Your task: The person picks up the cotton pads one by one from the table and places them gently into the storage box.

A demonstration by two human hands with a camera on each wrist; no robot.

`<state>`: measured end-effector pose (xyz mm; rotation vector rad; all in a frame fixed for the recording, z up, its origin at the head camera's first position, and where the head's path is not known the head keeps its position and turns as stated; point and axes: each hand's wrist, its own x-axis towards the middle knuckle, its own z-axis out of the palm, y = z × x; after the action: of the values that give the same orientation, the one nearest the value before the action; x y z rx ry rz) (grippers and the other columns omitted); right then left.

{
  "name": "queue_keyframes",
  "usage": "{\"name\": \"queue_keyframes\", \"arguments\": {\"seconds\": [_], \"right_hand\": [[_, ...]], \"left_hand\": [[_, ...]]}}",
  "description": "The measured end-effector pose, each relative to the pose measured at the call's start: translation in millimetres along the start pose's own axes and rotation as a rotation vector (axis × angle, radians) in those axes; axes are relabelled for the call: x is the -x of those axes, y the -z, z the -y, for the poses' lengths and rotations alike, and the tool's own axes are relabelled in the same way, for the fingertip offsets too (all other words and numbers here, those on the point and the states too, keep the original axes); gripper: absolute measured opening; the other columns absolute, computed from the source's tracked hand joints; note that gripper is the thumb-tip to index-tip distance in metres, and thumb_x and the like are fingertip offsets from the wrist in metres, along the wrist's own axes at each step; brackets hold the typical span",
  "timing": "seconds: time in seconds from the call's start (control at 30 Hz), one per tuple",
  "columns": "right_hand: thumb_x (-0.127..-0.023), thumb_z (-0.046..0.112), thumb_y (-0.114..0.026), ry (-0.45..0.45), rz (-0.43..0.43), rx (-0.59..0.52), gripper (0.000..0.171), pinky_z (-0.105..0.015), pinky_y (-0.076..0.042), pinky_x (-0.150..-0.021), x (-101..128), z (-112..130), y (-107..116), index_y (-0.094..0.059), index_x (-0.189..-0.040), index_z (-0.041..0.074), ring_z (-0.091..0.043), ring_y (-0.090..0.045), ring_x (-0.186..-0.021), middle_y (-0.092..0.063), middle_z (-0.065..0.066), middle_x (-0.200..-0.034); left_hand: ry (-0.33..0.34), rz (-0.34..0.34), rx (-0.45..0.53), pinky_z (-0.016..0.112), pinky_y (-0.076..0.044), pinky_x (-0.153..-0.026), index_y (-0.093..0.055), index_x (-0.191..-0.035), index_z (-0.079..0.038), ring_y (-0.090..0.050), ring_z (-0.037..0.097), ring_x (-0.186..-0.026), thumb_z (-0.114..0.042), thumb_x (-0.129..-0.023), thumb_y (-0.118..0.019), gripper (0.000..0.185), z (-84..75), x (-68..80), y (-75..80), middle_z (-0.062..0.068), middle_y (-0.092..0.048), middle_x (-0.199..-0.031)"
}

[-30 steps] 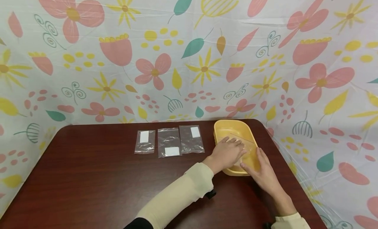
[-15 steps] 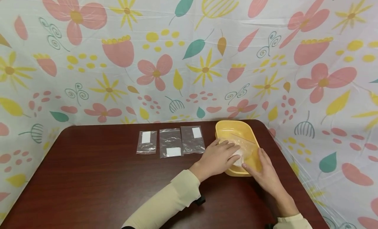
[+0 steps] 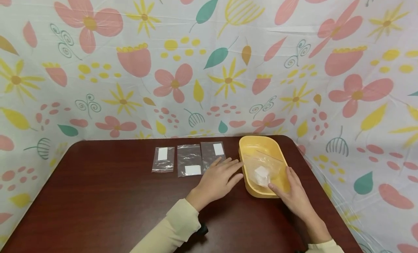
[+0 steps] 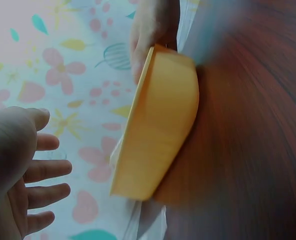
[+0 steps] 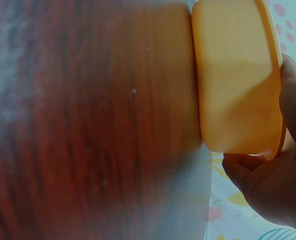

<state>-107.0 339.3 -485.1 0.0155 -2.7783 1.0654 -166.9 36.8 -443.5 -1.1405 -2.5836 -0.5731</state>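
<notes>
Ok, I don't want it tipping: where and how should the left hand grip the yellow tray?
Pinch the yellow tray at its left rim, coming from the left: its raised wall likely offers an edge, and the right hand holds the opposite side.

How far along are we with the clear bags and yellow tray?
Done, it seems: at least one clear bag lies inside the yellow tray.
In hand: the right hand holds the tray's side; the left hand, beside it, holds nothing.
Left, probably: three clear bags on the table, outside the tray.
</notes>
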Motion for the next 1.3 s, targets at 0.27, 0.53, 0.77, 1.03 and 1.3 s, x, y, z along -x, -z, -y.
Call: {"name": "queue_keyframes", "arguments": {"seconds": [0.27,0.53,0.77,1.03,1.3], "right_hand": [[-0.092,0.039,-0.074,0.001,-0.006,0.014,0.103,-0.071,-0.018,-0.111,1.5,-2.0,0.9,-0.010,-0.157,-0.008,-0.056,-0.014,-0.144,-0.010,-0.036,-0.160],[-0.092,0.039,-0.074,0.000,0.000,0.000,0.103,-0.071,-0.017,-0.111,2.1,-1.3,1.1,-0.009,-0.158,-0.007,-0.055,-0.013,-0.145,-0.009,-0.035,-0.160],[-0.092,0.038,-0.075,0.002,-0.008,-0.002,0.103,-0.071,-0.017,-0.111,1.4,-1.7,0.7,-0.010,-0.157,-0.008,-0.056,-0.014,-0.144,-0.010,-0.036,-0.160],[-0.092,0.038,-0.074,0.004,-0.005,0.002,0.103,-0.071,-0.017,-0.111,1.8,-1.8,-0.4,-0.009,-0.157,-0.008,-0.056,-0.014,-0.144,-0.009,-0.035,-0.160],[-0.092,0.039,-0.074,0.002,-0.005,-0.001,0.103,-0.071,-0.018,-0.111,-0.5,-1.2,0.1,-0.009,-0.158,-0.007,-0.055,-0.014,-0.145,-0.009,-0.035,-0.160]], "left_hand": [[0.073,-0.071,0.034,0.049,-0.030,-0.117,-0.056,-0.146,-0.017,-0.048,0.023,-0.137,-0.043,-0.108,-0.044,0.047,27.4,24.0,12.0,0.002,-0.055,-0.146],[0.183,-0.115,0.043,0.052,-0.031,-0.116,-0.058,-0.143,-0.014,-0.052,0.029,-0.134,-0.038,-0.107,-0.050,0.044,62.9,49.5,23.3,0.009,-0.058,-0.142],[0.290,-0.145,0.070,0.054,-0.030,-0.116,-0.059,-0.142,-0.013,-0.052,0.031,-0.134,-0.032,-0.105,-0.055,0.042,88.7,67.7,29.0,0.010,-0.058,-0.142],[0.354,-0.168,0.077,0.059,-0.031,-0.114,-0.058,-0.142,-0.011,-0.052,0.034,-0.133,-0.031,-0.105,-0.056,0.043,113.2,82.7,31.7,0.011,-0.059,-0.141],[0.404,-0.196,0.056,0.061,-0.033,-0.111,-0.061,-0.139,-0.007,-0.054,0.035,-0.130,-0.027,-0.103,-0.060,0.041,135.0,92.8,31.3,0.014,-0.061,-0.138]]}}
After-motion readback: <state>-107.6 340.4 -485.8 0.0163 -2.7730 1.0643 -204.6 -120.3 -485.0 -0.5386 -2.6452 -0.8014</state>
